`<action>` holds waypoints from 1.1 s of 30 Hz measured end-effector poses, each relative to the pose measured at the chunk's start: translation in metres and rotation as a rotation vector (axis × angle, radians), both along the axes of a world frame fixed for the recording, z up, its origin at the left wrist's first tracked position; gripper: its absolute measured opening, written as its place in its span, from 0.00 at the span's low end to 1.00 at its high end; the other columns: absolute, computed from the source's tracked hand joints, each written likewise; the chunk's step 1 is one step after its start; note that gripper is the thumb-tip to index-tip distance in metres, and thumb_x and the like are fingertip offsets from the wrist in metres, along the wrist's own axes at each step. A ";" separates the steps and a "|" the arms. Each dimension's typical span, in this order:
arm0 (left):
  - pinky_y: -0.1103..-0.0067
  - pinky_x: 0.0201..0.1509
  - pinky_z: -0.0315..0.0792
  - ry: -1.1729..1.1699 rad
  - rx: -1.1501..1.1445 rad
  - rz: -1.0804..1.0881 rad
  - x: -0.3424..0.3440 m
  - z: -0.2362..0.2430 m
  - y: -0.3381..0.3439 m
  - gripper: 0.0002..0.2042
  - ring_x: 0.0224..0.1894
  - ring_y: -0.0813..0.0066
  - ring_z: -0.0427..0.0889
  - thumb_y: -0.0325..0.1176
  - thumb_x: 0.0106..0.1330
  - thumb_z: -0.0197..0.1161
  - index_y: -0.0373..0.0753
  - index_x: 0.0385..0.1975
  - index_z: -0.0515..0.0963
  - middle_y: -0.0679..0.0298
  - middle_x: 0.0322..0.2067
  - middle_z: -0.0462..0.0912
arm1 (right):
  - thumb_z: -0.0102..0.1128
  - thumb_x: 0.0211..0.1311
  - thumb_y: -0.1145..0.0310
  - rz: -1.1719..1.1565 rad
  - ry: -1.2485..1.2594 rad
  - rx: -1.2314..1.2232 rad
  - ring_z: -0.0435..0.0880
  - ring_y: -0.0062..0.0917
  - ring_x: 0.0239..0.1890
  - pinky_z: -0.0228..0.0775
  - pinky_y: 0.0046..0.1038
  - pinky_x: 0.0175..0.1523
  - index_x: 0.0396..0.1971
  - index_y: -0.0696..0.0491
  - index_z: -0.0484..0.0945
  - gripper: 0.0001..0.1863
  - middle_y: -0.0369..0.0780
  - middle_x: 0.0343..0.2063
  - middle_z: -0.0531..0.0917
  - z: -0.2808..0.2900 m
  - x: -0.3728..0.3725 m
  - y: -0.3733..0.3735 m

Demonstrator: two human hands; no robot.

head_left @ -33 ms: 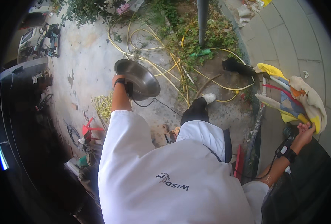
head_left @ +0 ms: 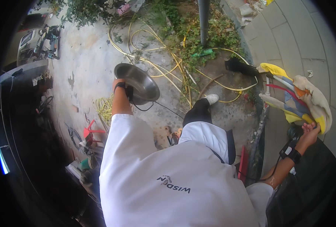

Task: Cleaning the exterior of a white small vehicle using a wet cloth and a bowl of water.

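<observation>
In the head view, a shiny metal basin (head_left: pixel 142 84) is held out over the concrete at centre left, tilted with its hollow facing up. My left hand (head_left: pixel 118 82) is closed on its near left rim; the fingers are partly hidden by the basin. Far to the right, my right hand (head_left: pixel 310 132) pinches the lower end of a multicoloured cloth (head_left: pixel 303 97). The cloth is crumpled, with yellow, cream, grey-blue, red and orange parts. A dark cloth-like piece (head_left: pixel 241 68) adjoins its upper left end. Black bands with a cable sit on both wrists.
Yellow hoses (head_left: pixel 156 64) loop over the concrete, with a coiled yellow rope (head_left: pixel 104 108) nearer on the left. A grey pole (head_left: pixel 204 22) rises from green plants (head_left: pixel 228 34). Red objects (head_left: pixel 93 131) lie at left. Grey paving (head_left: pixel 289 34) extends along the right.
The basin and my left hand have shifted very slightly left. My right hand keeps its grip on the cloth.
</observation>
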State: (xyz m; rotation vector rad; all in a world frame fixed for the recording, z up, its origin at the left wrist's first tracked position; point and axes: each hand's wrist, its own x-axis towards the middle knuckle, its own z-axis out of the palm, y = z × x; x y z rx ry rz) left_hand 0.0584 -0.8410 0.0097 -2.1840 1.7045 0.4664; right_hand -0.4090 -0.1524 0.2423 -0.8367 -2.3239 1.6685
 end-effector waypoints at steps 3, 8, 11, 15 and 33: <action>0.73 0.51 0.71 -0.055 0.084 0.006 0.016 0.015 0.002 0.19 0.49 0.65 0.77 0.33 0.42 0.62 0.38 0.39 0.79 0.54 0.43 0.80 | 0.54 0.58 0.54 0.019 0.032 -0.059 0.77 0.27 0.21 0.71 0.22 0.29 0.29 0.60 0.72 0.20 0.39 0.17 0.73 -0.005 -0.005 -0.005; 0.73 0.45 0.73 -0.055 0.155 -0.082 0.007 0.024 0.020 0.16 0.44 0.64 0.81 0.40 0.52 0.57 0.37 0.37 0.80 0.56 0.39 0.81 | 0.52 0.59 0.50 0.053 0.033 -0.109 0.78 0.28 0.25 0.70 0.24 0.35 0.34 0.59 0.70 0.23 0.39 0.18 0.73 -0.004 0.005 -0.007; 0.72 0.44 0.74 -0.072 0.057 -0.223 -0.047 0.041 0.034 0.14 0.43 0.61 0.81 0.37 0.53 0.56 0.36 0.34 0.80 0.55 0.38 0.81 | 0.50 0.60 0.46 0.180 0.029 -0.215 0.77 0.27 0.24 0.69 0.24 0.34 0.34 0.59 0.70 0.26 0.39 0.18 0.74 -0.011 0.009 -0.001; 0.70 0.43 0.74 -0.077 -0.177 -0.409 -0.097 0.036 0.036 0.12 0.43 0.59 0.80 0.36 0.56 0.54 0.37 0.33 0.81 0.53 0.37 0.81 | 0.51 0.60 0.46 0.217 0.018 -0.220 0.77 0.27 0.24 0.69 0.23 0.33 0.36 0.59 0.70 0.27 0.38 0.18 0.74 -0.025 0.018 0.017; 0.70 0.47 0.75 -0.832 -0.007 -1.091 -0.096 0.066 0.088 0.18 0.48 0.65 0.79 0.48 0.57 0.56 0.43 0.41 0.79 0.61 0.44 0.80 | 0.48 0.60 0.55 -0.122 -0.527 -0.247 0.76 0.26 0.14 0.71 0.27 0.18 0.32 0.57 0.72 0.18 0.41 0.17 0.76 -0.201 0.329 0.192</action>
